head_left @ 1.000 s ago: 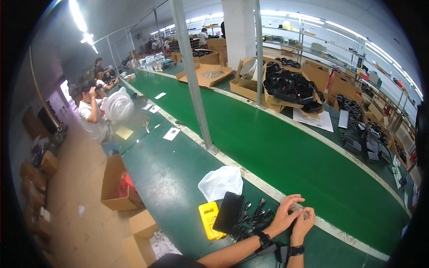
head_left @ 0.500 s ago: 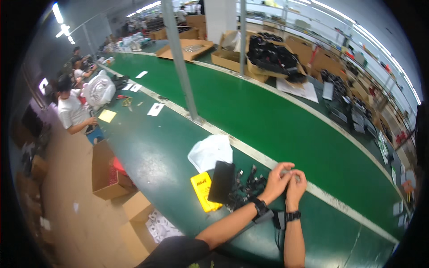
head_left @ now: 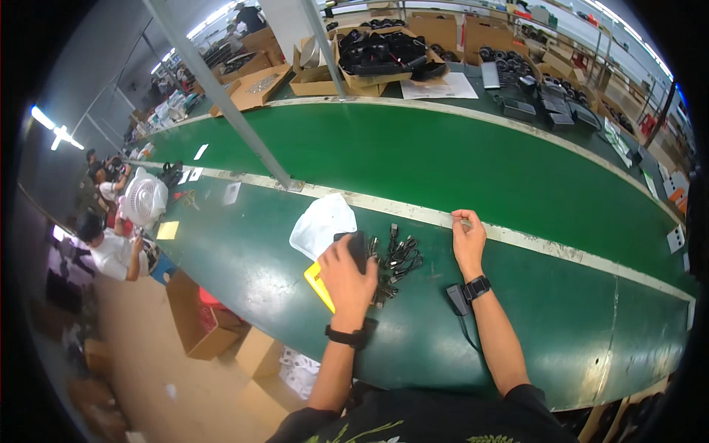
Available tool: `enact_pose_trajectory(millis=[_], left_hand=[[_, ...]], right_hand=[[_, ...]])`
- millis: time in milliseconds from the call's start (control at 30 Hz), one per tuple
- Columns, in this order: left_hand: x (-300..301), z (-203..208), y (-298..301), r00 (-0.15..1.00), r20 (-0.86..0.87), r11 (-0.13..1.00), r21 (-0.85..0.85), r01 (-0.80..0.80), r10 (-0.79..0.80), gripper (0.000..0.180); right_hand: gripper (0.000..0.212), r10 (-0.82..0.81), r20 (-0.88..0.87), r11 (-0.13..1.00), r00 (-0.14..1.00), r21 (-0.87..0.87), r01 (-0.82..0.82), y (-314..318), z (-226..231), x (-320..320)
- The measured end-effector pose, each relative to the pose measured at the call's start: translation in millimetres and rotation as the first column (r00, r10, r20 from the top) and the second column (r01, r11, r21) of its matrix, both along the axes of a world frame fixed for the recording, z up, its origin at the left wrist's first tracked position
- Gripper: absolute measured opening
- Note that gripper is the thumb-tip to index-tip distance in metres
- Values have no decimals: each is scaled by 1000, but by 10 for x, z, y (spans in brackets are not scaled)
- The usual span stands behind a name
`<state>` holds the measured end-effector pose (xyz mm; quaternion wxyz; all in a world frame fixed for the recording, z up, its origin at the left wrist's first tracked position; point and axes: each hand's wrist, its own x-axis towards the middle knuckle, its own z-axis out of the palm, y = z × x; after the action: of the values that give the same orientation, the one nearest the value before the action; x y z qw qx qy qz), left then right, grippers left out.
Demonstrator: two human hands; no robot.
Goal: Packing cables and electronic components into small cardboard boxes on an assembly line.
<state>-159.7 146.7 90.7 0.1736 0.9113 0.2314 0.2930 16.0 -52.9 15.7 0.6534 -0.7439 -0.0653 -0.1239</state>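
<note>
My left hand (head_left: 346, 284) is closed over a black, flat, phone-like slab (head_left: 356, 249), thumb on its right side and fingers on its left. The palm hides most of the slab. Under the hand a yellow flat item (head_left: 319, 286) sticks out. A white plastic bag (head_left: 325, 223) lies just beyond it. Several short black USB cables (head_left: 402, 255) are heaped between my hands. My right hand (head_left: 469, 242) hovers by the pale rail with its fingertips pinched together; anything in them is too small to make out. By that wrist sits a black box-shaped device (head_left: 457, 300) with a cord.
A green conveyor belt (head_left: 443, 162) runs behind the pale rail (head_left: 399, 208). A metal post (head_left: 229, 107) rises from the rail. Cardboard boxes (head_left: 196, 317) stand on the floor at left. Farther left are a white fan (head_left: 145, 198) and people at the bench.
My hands were together near the rail and are now apart. The left has moved left onto the black slab; the right stays pinched by the rail. The whole view has shifted.
</note>
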Motion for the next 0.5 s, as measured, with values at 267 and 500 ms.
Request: enact_pose_trajectory(millis=[267,500], left_hand=[[32,-132,226,941,-269,978,47,-201,206,96],[48,-61,162,947,-288,985,-51,-163,142,109]], right_hand=[[12,37,141,995,989,-99,-23,192,-116,-47],[10,100,48,993,994,-72,-97,-17,-117,-49]])
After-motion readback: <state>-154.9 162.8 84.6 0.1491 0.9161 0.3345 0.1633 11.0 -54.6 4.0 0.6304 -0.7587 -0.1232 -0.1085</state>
